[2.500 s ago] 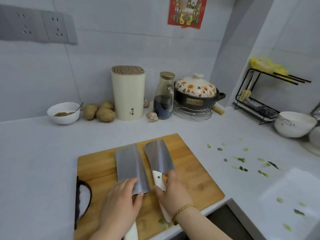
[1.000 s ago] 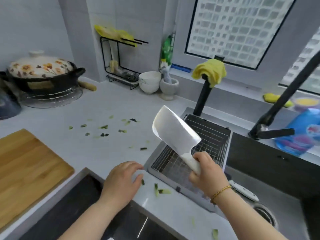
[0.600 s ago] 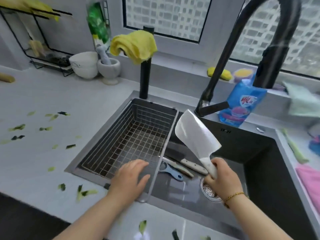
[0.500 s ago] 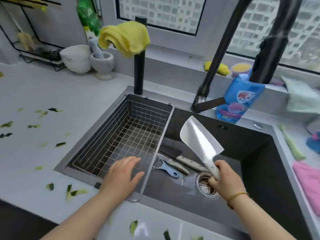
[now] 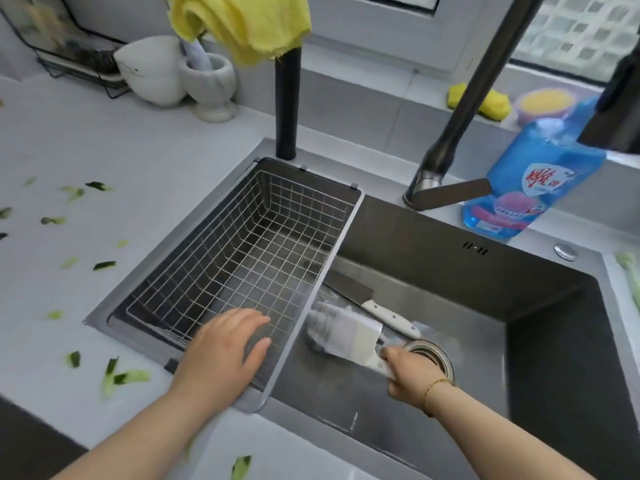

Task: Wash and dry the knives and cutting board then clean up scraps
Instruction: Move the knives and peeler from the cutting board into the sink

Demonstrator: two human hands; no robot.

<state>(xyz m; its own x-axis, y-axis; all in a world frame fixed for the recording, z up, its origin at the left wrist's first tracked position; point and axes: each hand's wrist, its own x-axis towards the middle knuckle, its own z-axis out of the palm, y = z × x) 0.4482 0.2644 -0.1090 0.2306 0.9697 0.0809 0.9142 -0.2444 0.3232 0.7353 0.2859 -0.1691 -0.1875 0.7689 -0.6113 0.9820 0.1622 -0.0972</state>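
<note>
Low in the dark sink, my right hand grips the white handle of a cleaver; its blade lies nearly flat by the drain, blurred. Behind it a second white-handled knife lies on the sink bottom. My left hand rests with straight fingers on the front corner of the wire basket that fills the sink's left part. Green vegetable scraps are scattered on the white counter to the left. The cutting board is out of view.
A black faucet arches over the sink, with a blue detergent pouch behind it. A yellow cloth hangs on a black post. A white bowl, a stone mortar and a black rack stand at the back left.
I turned from the cutting board to the sink. My right hand lowered the cleaver from upright in the air to the sink bottom. The left hand stays on the basket.
</note>
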